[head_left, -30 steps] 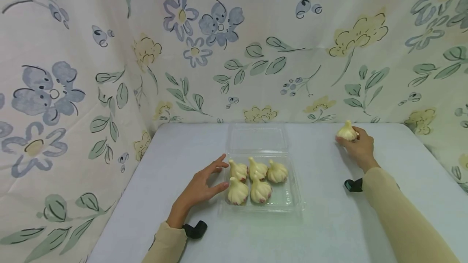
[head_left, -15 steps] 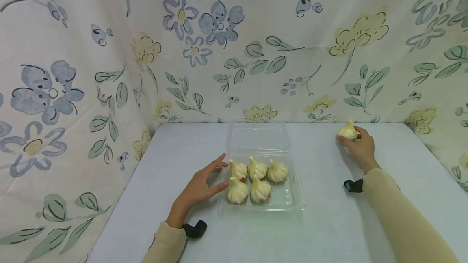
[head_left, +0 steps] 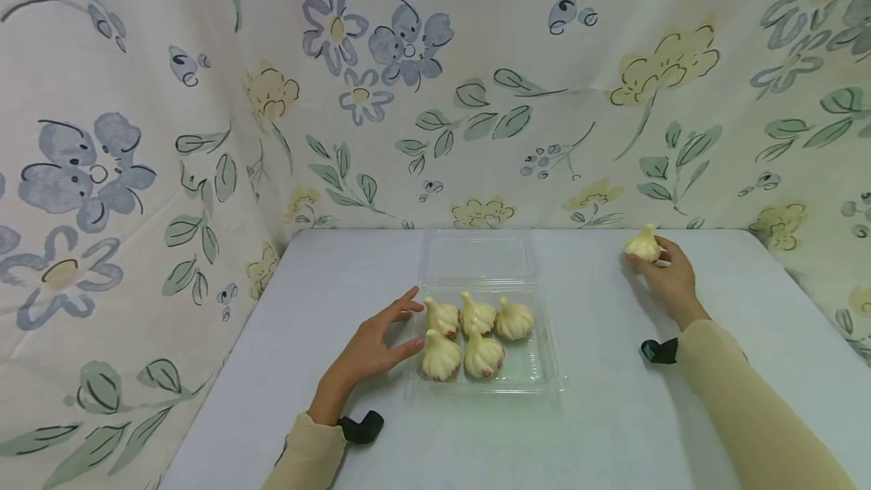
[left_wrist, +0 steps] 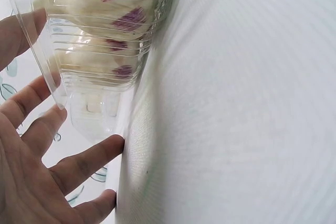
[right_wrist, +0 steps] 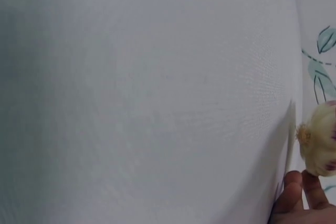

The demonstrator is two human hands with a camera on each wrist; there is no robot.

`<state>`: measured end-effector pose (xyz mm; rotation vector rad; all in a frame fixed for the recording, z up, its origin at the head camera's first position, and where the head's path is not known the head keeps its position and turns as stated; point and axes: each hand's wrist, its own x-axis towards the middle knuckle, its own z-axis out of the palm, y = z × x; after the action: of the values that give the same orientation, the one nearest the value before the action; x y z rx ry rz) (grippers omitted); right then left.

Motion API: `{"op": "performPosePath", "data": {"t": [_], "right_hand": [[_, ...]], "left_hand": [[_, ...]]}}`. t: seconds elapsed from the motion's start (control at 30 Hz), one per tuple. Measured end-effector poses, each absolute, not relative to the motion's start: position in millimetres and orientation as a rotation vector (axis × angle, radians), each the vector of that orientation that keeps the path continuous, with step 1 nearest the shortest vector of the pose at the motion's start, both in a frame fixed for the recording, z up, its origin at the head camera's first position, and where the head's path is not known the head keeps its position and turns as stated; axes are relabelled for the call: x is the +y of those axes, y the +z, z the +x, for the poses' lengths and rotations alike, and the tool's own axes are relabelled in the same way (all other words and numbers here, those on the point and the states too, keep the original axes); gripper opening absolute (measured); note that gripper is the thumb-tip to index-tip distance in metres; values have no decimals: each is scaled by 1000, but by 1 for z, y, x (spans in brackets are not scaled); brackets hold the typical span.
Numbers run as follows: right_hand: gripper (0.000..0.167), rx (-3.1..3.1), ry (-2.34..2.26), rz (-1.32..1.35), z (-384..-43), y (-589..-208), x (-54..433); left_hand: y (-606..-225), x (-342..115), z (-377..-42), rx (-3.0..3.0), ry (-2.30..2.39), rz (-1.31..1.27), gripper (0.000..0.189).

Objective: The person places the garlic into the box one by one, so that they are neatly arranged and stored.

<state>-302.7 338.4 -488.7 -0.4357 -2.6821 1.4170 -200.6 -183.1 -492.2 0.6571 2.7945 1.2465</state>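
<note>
My right hand [head_left: 670, 282] grips a pale garlic bulb [head_left: 643, 245] between thumb and fingers near the table's far right edge, its stem pointing up. In the right wrist view the same garlic bulb [right_wrist: 319, 139] shows its root end and purple streaks, with fingertips against it. A clear plastic clamshell box [head_left: 537, 380] stands at the table's middle with its lid [head_left: 480, 257] folded back flat. Several garlic bulbs [head_left: 485, 356] sit inside, and the front right part of the box is bare. Fingers spread, my left hand [left_wrist: 31, 156] touches the box's left rim.
A white cloth-covered table [head_left: 599, 429] lies under everything. Behind it and at the left hangs a flower-printed curtain [head_left: 476, 97]. Black wrist-worn devices show at the left wrist [head_left: 363, 427] and right wrist [head_left: 660, 351].
</note>
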Motion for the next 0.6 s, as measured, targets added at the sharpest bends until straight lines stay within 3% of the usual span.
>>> {"op": "performPosePath", "data": {"t": [0.6], "right_hand": [[94, -2710, 1516, -319, -298, -490, 340]], "left_hand": [[-491, -183, -199, 2789, 1252, 618, 81]]}}
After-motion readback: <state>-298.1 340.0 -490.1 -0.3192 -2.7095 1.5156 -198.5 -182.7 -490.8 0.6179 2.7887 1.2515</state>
